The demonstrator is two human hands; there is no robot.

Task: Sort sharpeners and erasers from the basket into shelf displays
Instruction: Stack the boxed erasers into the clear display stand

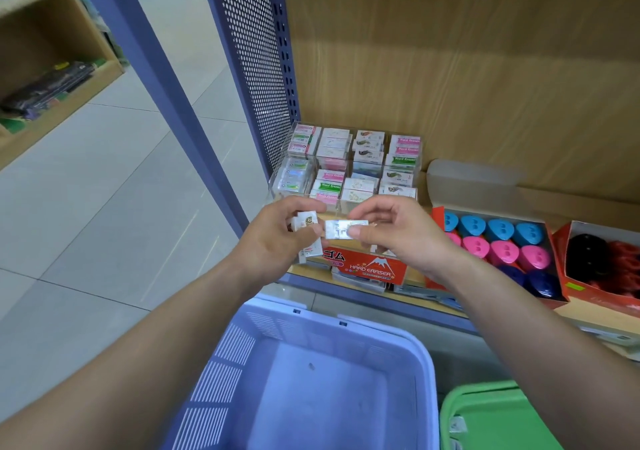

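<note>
Nearest, a lavender slatted plastic basket (225, 363) sits below the shelf edge where both hands can dip into it. Its floor shows only a small speck, so sorting looks close to done. A green plastic basket (491, 411) stands just beside it on the right. Above the baskets, the left hand (273, 238) curls round a small stack of wrapped white erasers (306, 222), probably serving as a holding stock. The right hand (398, 235) pinches a single silver-white wrapped eraser (344, 229) between thumb and forefinger, label up, likely to read it before choosing a slot. That eraser's left end lies just beside the left thumb, though I cannot tell whether they touch. Behind the hands a red cardboard "Hard Eraser" box (367, 266) stands at the shelf front. Beyond it is a clear acrylic compartment display (275, 183), where erasers are stacked by design, each kind in its own cell; this is the probable destination. To the right, blue and pink rounded plastic sharpeners (502, 252) fill an open red cardboard tray (438, 214) in colour rows, and black and red sharpeners (588, 255) fill a second tray. Farthest back are the wood-grain back panel (450, 68) and the blue perforated metal side panel (256, 51).
</note>
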